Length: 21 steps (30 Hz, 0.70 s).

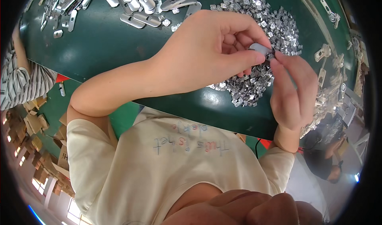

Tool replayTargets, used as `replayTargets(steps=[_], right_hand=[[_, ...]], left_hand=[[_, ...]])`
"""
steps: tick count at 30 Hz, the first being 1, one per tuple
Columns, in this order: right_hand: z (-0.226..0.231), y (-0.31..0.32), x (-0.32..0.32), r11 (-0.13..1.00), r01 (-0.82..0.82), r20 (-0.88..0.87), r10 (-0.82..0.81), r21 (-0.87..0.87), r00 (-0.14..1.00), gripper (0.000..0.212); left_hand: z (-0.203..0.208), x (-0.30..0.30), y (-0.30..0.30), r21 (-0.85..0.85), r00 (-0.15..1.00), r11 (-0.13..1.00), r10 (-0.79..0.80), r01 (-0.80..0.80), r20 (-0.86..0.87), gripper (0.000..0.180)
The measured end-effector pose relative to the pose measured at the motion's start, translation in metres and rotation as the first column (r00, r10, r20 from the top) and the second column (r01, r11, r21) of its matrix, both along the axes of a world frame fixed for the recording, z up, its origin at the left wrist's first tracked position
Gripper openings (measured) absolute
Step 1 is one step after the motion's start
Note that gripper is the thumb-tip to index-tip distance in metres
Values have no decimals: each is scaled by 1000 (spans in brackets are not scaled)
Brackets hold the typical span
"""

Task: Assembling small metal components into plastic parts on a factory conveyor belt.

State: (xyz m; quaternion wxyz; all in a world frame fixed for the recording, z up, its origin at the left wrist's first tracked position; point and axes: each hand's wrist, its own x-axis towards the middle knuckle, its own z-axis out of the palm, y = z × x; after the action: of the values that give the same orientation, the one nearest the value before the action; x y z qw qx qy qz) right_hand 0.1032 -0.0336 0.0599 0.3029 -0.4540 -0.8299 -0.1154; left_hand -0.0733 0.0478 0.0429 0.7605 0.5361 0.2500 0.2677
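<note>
Between thumb and forefinger, my left hand (199,51) grips a flat silver metal plate (259,48) with a rounded end. At the plate's other end, the thumb and forefinger of my right hand (296,91) are pinched together around a small dark part, mostly hidden by the fingertips. Both hands are above a heap of small square metal pieces (248,90). Beyond my left hand, at the far side, lie several long rounded metal plates (145,1) with slots in them.
The dark green tabletop (119,45) has its near edge close to my body. More metal parts (323,53) lie along the right side. At the left is another person's striped sleeve (24,81), with cardboard boxes (36,122) on the floor below.
</note>
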Motion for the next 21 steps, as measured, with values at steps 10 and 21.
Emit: replayTargets(steps=[10, 21], right_hand=[[9, 21, 18, 979, -99, -199, 62, -180, 978, 39], [-46, 148, 328, 610, 598, -9, -704, -520, 710, 60]], left_hand=[[10, -3, 25, -51, 993, 998, -47, 42, -104, 20], [21, -10, 23, -93, 999, 996, -8, 4, -40, 27]])
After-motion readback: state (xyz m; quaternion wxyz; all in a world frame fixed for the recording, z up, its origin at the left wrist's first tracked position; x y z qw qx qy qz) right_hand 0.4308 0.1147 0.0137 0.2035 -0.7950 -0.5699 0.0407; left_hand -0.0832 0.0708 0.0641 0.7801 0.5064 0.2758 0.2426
